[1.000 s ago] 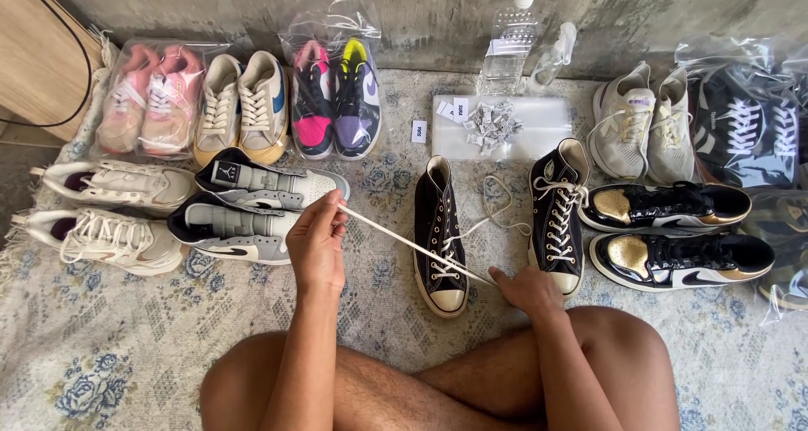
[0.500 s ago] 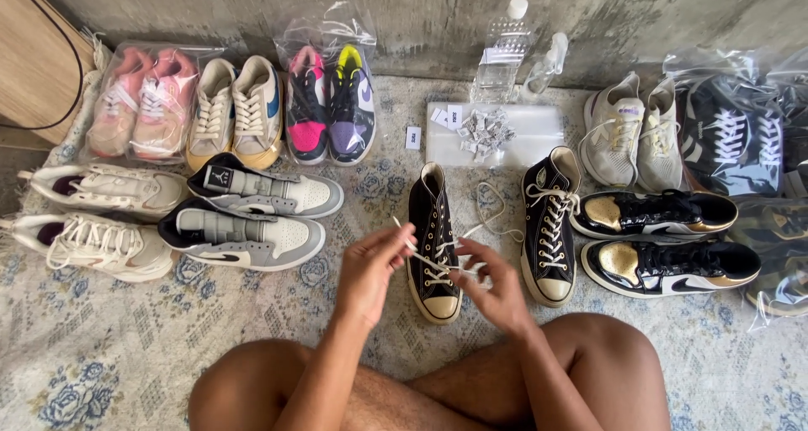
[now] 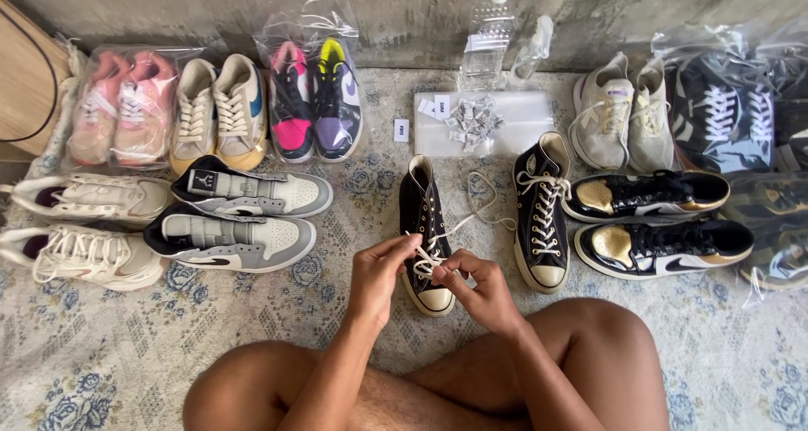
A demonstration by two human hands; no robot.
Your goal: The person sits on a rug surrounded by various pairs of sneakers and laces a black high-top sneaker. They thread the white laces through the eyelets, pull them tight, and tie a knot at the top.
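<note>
A black high-top canvas shoe (image 3: 423,220) with a cream toe cap lies on the rug in front of my crossed legs. Both hands meet over its toe end. My left hand (image 3: 380,273) pinches the white lace (image 3: 468,215) near the lowest eyelets. My right hand (image 3: 480,288) holds the lace too, just right of the toe. Loose lace trails up toward the matching black high-top (image 3: 541,216), which stands fully laced to the right.
Many shoe pairs line the patterned rug (image 3: 118,347): grey-and-white sneakers (image 3: 244,220), white sneakers (image 3: 80,229), bagged pink (image 3: 118,103) and pink-purple pairs (image 3: 316,94) at left; black-and-gold sneakers (image 3: 656,220), beige (image 3: 623,115) and bagged black pairs (image 3: 724,119) at right. A water bottle (image 3: 488,35) stands by the wall.
My left hand had drawn the lace far out to the left; both hands have since come together over the toe of the left black shoe, and the view has shifted slightly.
</note>
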